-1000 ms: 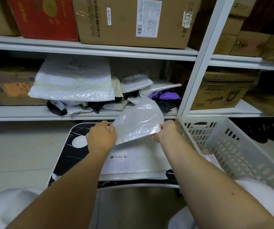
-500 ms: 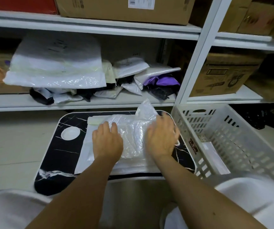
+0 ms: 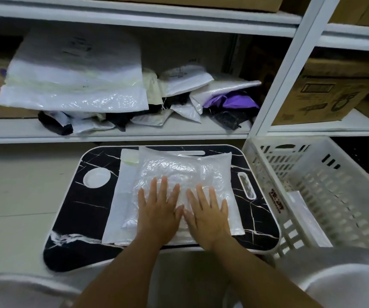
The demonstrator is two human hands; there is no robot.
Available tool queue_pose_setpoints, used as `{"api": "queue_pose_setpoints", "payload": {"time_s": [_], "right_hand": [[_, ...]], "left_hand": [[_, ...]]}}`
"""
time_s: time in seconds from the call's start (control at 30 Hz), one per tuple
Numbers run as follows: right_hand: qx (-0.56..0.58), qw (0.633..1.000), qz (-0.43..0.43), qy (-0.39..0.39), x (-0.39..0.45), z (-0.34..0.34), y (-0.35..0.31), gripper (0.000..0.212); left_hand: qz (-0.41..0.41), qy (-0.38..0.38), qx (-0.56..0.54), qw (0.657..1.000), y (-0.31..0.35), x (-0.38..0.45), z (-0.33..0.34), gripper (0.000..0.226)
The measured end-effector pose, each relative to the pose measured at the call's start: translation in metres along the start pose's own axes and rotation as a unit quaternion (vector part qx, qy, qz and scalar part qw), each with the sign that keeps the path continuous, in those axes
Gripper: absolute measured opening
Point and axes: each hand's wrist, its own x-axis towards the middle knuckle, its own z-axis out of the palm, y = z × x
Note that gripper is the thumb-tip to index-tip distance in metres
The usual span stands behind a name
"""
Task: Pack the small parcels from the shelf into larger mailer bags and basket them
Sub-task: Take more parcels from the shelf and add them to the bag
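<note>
Crinkled plastic mailer (image 3: 179,170) lies under flat left hand (image 3: 159,210) and right hand (image 3: 208,213), grips apart, basket (image 3: 325,187) just beside.

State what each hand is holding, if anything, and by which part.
Nothing is gripped. The left hand and right hand lie flat, fingers straight, pressing the near half of the clear bag on the tray.

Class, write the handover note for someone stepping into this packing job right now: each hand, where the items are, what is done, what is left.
Left hand and right hand: both flat, fingers straight, pressing the clear parcel.
The parcel lies on a white mailer bag on the black lap tray.
More parcels wait on the shelf.
Basket stands right of the tray, one flat packet inside.
Left: bag this parcel, basket it, repeat.
</note>
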Motion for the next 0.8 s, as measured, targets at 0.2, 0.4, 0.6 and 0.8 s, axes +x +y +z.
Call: {"api": "queue_pose_setpoints", "payload": {"time_s": [0.2,0.4,0.6,0.8], "right_hand": [[0.019,1.0,0.002,-0.007,0.002,-0.009,-0.001,0.061],[-0.049,0.996,0.01,0.079,0.034,-0.047,-0.019,0.037],[-0.028,0.996,-0.042,0.067,0.055,-0.037,-0.012,0.048],[-0.007,0.999,-0.015,-0.03,0.065,-0.028,0.001,0.051]], "left_hand": [[-0.002,-0.036,0.01,0.999,0.001,0.005,-0.014,0.064],[0.01,0.003,0.017,1.0,0.009,0.039,-0.049,0.042],[0.036,-0.041,0.06,0.997,-0.005,0.051,-0.033,0.062],[0.018,-0.118,0.016,0.993,-0.01,0.06,-0.02,0.059]]}}
